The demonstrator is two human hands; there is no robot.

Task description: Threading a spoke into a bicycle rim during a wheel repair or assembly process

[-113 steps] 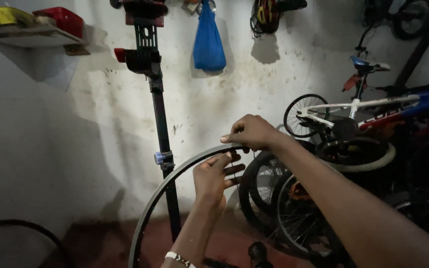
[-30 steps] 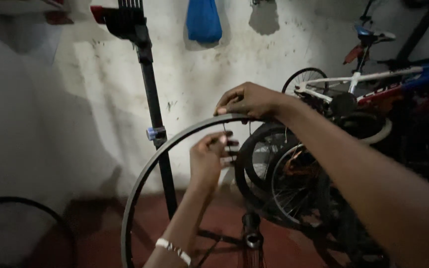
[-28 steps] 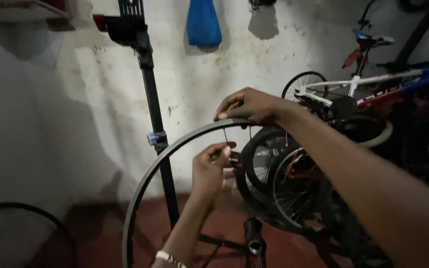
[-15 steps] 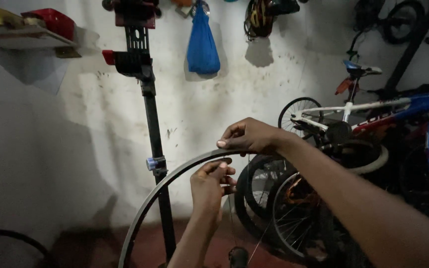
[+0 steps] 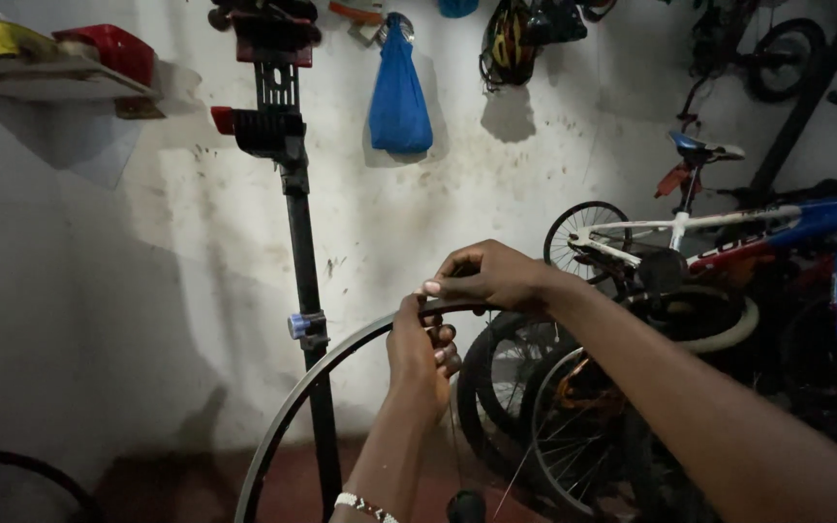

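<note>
A bare bicycle wheel rim [image 5: 288,426] stands upright in front of me, its thin spokes [image 5: 452,436] running down to a hub [image 5: 465,504] at the bottom edge. My right hand [image 5: 484,276] pinches the top of the rim from above. Just beneath it, my left hand [image 5: 420,356] reaches up from inside the rim, fingers closed around a spoke where it meets the rim. A beaded bracelet sits on my left wrist.
A black repair stand pole [image 5: 304,291] with a clamp head rises behind the rim. Several bicycles and loose wheels [image 5: 573,426] crowd the right side. A blue bag [image 5: 399,97] and a helmet [image 5: 508,44] hang on the white wall. A shelf [image 5: 46,82] sits upper left; another tyre [image 5: 21,479] lower left.
The view has tilted upward, so the rim and both hands sit lower in the picture. Both hands stay at the same spot on the rim's top.
</note>
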